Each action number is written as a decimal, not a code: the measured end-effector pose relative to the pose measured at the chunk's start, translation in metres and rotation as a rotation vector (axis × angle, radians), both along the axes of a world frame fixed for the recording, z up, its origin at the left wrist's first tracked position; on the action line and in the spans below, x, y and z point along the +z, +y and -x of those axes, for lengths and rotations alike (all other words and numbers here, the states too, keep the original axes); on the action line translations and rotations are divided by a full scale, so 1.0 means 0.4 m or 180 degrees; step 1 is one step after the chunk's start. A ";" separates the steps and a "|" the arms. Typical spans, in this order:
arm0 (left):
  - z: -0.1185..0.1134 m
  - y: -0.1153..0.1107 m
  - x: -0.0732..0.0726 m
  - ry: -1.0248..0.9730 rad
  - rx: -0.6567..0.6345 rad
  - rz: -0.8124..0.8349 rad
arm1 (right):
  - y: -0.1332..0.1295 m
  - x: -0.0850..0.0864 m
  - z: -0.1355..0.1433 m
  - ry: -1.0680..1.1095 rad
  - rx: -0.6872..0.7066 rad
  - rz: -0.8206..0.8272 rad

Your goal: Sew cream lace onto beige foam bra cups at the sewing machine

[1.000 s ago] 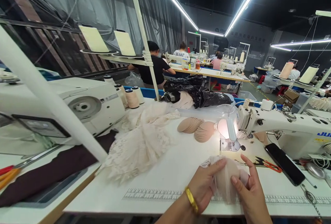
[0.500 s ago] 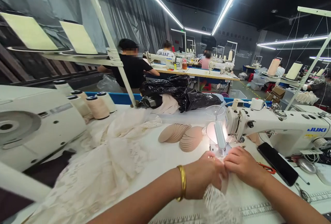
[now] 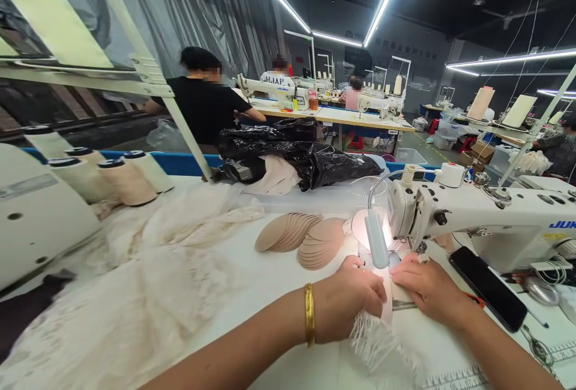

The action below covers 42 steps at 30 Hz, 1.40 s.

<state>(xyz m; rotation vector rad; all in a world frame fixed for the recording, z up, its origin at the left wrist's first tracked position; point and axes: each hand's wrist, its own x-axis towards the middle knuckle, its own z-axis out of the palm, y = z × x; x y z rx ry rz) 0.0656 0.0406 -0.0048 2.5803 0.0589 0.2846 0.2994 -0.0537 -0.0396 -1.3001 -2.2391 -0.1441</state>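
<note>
My left hand point(image 3: 348, 300), with a gold bangle at the wrist, pinches a pale pink fabric piece point(image 3: 386, 303) just in front of the sewing machine's needle area. White lace fringe point(image 3: 375, 339) hangs below those fingers. On the right side of the same fabric, my right hand point(image 3: 425, 285) presses with its fingers together close to the needle plate. A small lamp point(image 3: 377, 240) lights this spot and partly hides the needle. The white sewing machine point(image 3: 477, 210) stands just beyond my right hand. Fanned beige oval pads point(image 3: 321, 243) lie left of the lamp.
Cream lace fabric point(image 3: 148, 294) spreads over the left side. Thread cones point(image 3: 128, 183) stand at the back left, near a black plastic bag point(image 3: 315, 162). A phone point(image 3: 488, 288) and a ruler strip point(image 3: 459, 378) lie at right. A person in black point(image 3: 204, 102) sits beyond.
The view has shifted, so the left-side things sit further left. My hands have parted slightly, showing more of the pink fabric between them.
</note>
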 end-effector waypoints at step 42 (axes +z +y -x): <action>-0.019 0.053 -0.019 -0.0462 0.0344 -0.0484 | -0.032 0.050 0.031 -0.0062 0.0558 0.0632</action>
